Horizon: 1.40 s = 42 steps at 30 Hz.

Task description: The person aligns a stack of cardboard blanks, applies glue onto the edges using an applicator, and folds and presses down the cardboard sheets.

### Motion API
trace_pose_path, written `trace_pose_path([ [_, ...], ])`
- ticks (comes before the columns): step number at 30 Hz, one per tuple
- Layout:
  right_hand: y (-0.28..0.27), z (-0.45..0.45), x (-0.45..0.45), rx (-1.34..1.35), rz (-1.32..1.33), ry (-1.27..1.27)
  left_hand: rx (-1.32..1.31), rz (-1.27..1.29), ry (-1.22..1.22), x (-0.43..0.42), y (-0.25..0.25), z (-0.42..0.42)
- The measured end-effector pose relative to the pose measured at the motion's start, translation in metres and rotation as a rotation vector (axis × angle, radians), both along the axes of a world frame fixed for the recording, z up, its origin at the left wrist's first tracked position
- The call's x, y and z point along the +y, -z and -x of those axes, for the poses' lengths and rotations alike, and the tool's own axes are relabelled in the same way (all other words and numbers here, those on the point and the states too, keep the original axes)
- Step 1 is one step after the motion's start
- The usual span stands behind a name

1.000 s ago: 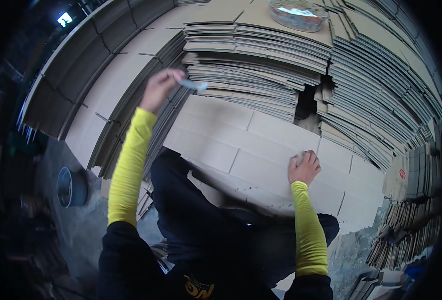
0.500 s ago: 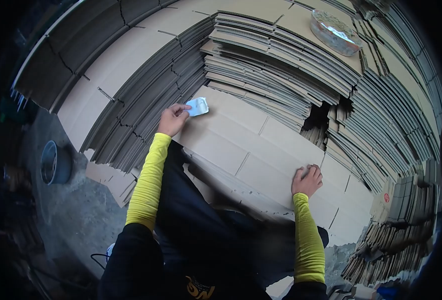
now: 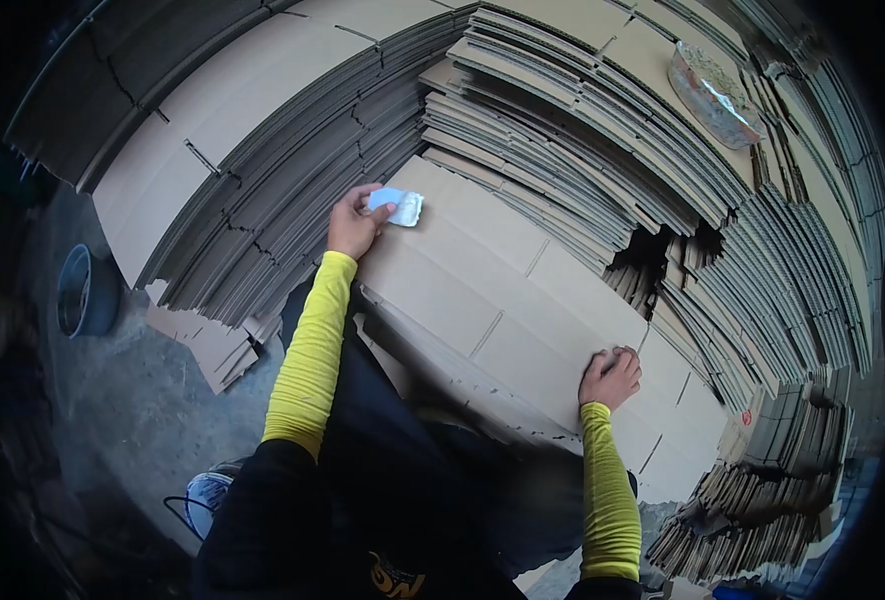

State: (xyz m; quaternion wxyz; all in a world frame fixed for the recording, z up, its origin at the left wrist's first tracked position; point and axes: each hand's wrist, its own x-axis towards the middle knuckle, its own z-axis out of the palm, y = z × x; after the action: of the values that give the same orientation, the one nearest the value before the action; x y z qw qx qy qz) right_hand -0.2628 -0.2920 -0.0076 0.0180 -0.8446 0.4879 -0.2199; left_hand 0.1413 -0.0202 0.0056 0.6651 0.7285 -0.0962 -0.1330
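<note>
"Well out to the left of my left hand (image 3: 357,222), a blue-grey bucket (image 3: 103,292) stands on the floor (image 3: 143,390)."

"And nearer that hand?"

"A stack of flattened cardboard (image 3: 293,180), its layered edges rising just to the left. Then comes the hand itself, a pale blue piece (image 3: 399,207), silvery at its outer end, pinched between thumb and fingers."

"Is the piece touching anything else?"

"It sits over the far left corner of a cardboard sheet (image 3: 493,290); whether it touches, I can't tell. The sheet runs from beneath that hand across to my right hand (image 3: 611,378), marked with short slits, and past its far edge rises a second stack (image 3: 533,170)."

"How is the right one?"

"Resting on the sheet, fingers bent. I can't tell whether anything is tucked beneath them."

"And farther right?"

"Well beyond that hand, a clear plastic tub (image 3: 715,100) sits on top of the second stack. Closer to me, below and right of the hand, there's a bundle of cardboard strips (image 3: 743,520)."
</note>
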Motion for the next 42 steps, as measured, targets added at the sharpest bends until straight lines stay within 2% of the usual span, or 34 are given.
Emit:
trace_pose_path([
  [2,0.0,0.0,0.0,0.007,0.002,0.0,0.022,-0.035,0.059,-0.001,-0.001,0.0],
  [5,-0.003,-0.001,0.002,0.006,-0.016,0.004,-0.048,-0.332,0.116,-0.006,-0.002,-0.002],
  [6,-0.003,-0.001,0.002,0.004,-0.017,0.003,-0.046,-0.332,0.114,-0.006,-0.005,-0.003],
  [8,-0.003,-0.001,0.0,0.003,-0.015,-0.003,-0.311,-0.564,0.086,-0.008,-0.011,-0.002],
  [12,0.0,0.002,0.0,0.003,0.0,-0.005,-0.362,-0.612,0.085,0.0,0.0,-0.017],
  [14,0.001,0.0,0.0,-0.011,0.0,0.002,-0.525,-0.659,0.061,0.001,-0.001,-0.02],
  [18,0.0,0.0,-0.001,-0.021,0.001,-0.008,-0.663,-0.659,0.007,-0.005,-0.017,-0.014],
  [21,0.0,0.001,0.0,-0.015,0.002,-0.003,-0.643,-0.555,0.042,-0.014,-0.039,0.005],
  [23,0.0,0.002,0.002,-0.013,-0.001,-0.001,-0.481,-0.527,0.118,-0.018,-0.055,0.019],
  [26,-0.001,0.001,0.001,-0.008,-0.034,0.012,-0.527,-0.518,0.192,-0.02,-0.032,0.016],
  [28,0.0,0.002,0.001,-0.01,-0.005,0.001,-0.552,-0.624,0.2,-0.019,-0.023,0.014],
  [30,-0.001,0.001,0.001,-0.008,-0.004,0.004,-0.716,-0.746,0.155,-0.014,-0.018,0.009],
  [36,0.0,0.001,0.0,-0.012,-0.014,0.005,-0.777,-0.784,0.161,-0.013,-0.037,0.0],
  [39,0.002,0.002,0.0,-0.011,-0.009,0.009,-0.535,-0.567,0.156,-0.024,-0.039,0.01],
  [42,0.001,0.003,0.002,-0.009,-0.02,0.004,-0.593,-0.72,0.156,-0.026,-0.021,0.007],
])
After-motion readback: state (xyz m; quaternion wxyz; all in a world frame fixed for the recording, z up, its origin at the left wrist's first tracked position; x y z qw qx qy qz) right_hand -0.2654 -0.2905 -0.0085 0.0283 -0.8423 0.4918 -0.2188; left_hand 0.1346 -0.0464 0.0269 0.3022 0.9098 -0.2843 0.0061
